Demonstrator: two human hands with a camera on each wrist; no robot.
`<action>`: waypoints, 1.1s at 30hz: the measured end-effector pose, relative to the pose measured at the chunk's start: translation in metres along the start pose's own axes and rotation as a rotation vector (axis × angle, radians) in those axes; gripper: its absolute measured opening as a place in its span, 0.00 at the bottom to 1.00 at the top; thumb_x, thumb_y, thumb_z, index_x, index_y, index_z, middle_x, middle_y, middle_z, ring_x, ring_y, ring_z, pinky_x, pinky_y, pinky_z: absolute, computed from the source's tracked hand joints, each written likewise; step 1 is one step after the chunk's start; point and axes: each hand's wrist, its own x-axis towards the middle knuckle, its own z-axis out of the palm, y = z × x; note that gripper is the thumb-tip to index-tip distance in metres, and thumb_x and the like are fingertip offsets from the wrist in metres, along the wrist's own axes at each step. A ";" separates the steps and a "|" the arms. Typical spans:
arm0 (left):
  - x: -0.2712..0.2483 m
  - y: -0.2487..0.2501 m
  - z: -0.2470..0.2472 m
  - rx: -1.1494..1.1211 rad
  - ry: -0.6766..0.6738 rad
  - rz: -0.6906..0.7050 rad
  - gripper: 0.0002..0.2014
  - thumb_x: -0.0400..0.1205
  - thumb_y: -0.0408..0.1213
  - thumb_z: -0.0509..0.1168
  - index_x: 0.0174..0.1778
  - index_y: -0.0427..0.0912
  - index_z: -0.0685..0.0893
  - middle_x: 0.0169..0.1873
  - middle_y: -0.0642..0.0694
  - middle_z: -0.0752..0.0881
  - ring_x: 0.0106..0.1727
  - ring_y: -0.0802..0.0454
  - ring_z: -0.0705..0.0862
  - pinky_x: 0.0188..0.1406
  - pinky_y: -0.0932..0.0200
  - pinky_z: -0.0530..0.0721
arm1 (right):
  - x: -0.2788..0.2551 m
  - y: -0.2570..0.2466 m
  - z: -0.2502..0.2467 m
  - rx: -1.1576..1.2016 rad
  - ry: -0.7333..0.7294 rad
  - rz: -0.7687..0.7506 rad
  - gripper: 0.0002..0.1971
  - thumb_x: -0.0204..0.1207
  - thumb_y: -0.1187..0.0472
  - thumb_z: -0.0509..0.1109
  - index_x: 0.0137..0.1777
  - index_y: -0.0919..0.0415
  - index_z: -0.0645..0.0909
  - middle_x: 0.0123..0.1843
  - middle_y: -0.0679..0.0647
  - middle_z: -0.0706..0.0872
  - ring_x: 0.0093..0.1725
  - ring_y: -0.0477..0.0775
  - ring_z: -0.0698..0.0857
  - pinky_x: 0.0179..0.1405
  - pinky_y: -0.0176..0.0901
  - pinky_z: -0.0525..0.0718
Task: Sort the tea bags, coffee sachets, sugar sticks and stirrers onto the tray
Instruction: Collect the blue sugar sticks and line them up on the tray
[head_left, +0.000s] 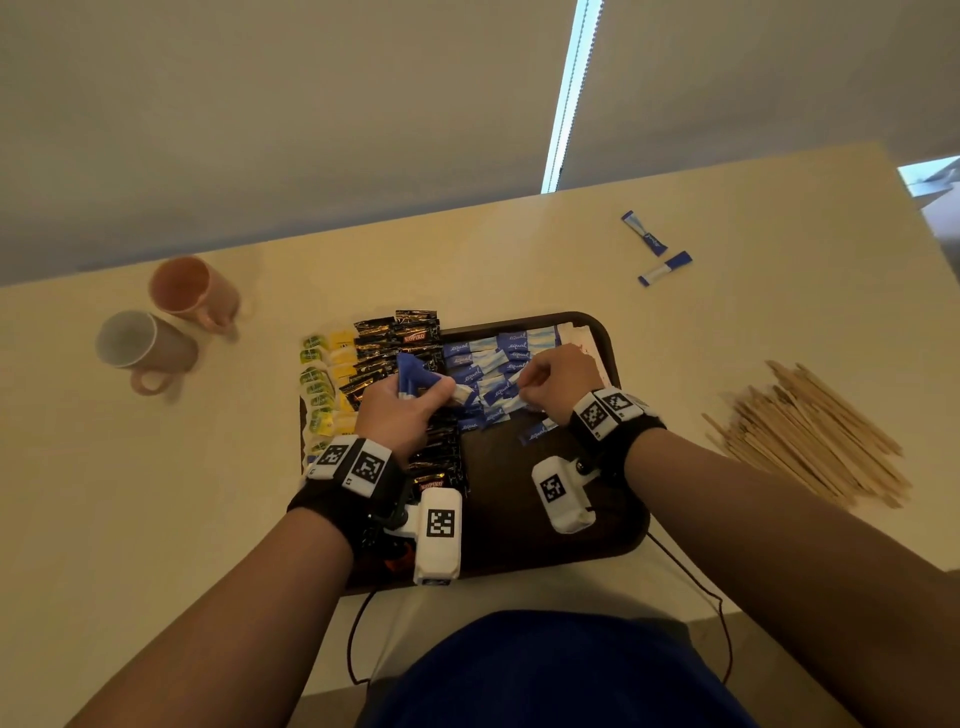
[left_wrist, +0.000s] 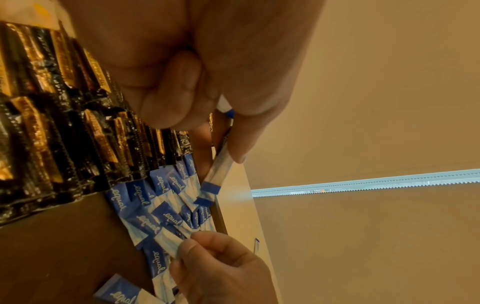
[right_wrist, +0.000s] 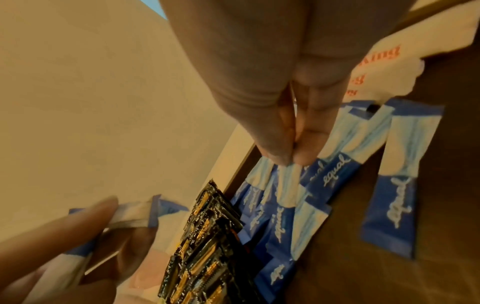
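Head view: right hand (head_left: 558, 384) pinches a sugar stick (head_left: 511, 392) over the tray (head_left: 608, 338).

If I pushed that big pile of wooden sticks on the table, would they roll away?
Probably not far. The stirrers look flat and thin, so they would likely slide and fan out rather than roll. They lie loosely heaped and crisscrossed on the table, so one push would probably scatter them.
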 end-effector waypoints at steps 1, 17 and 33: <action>0.000 -0.001 -0.001 -0.001 0.006 -0.001 0.11 0.78 0.45 0.76 0.50 0.44 0.89 0.32 0.49 0.83 0.29 0.54 0.76 0.32 0.55 0.71 | 0.000 -0.002 0.001 -0.008 0.005 0.007 0.02 0.73 0.63 0.77 0.42 0.55 0.90 0.42 0.48 0.89 0.41 0.45 0.85 0.45 0.38 0.83; 0.000 -0.001 0.003 -0.018 -0.033 -0.004 0.12 0.78 0.45 0.75 0.52 0.42 0.89 0.25 0.52 0.78 0.26 0.54 0.72 0.29 0.56 0.68 | -0.014 0.030 -0.008 -0.453 -0.276 -0.173 0.12 0.76 0.58 0.76 0.59 0.54 0.89 0.59 0.50 0.87 0.61 0.53 0.83 0.64 0.44 0.81; -0.007 0.005 -0.002 0.007 -0.046 0.026 0.08 0.79 0.41 0.75 0.52 0.44 0.90 0.27 0.53 0.80 0.28 0.56 0.74 0.30 0.57 0.70 | -0.008 0.028 0.005 -0.452 -0.183 -0.161 0.05 0.77 0.59 0.74 0.50 0.58 0.83 0.53 0.56 0.85 0.55 0.57 0.83 0.55 0.45 0.83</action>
